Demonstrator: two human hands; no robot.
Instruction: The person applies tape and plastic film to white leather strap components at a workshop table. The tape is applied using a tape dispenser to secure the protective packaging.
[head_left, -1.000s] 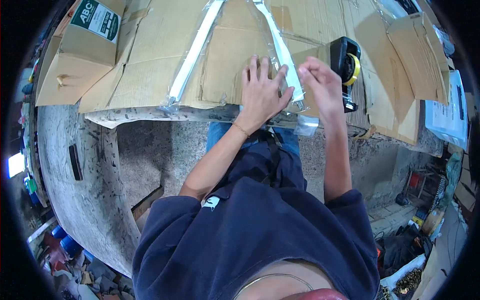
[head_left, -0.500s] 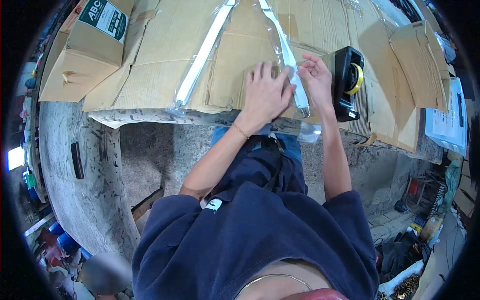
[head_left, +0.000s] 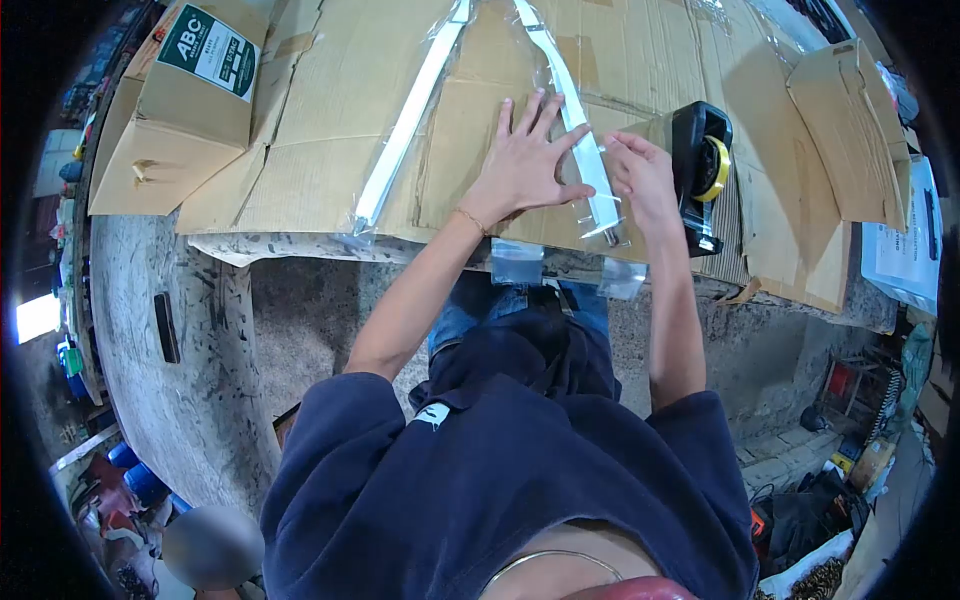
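While two hands (head_left: 525, 165) (head_left: 640, 180) press, two bagged strips (head_left: 585, 160) (head_left: 405, 130) lie.

desk (head_left: 200, 330): grey, scuffed stone top, covered with flattened cardboard (head_left: 330, 110)
floor (head_left: 800, 440): cluttered with scraps and boxes at right
light: bright patch (head_left: 35, 320) at far left
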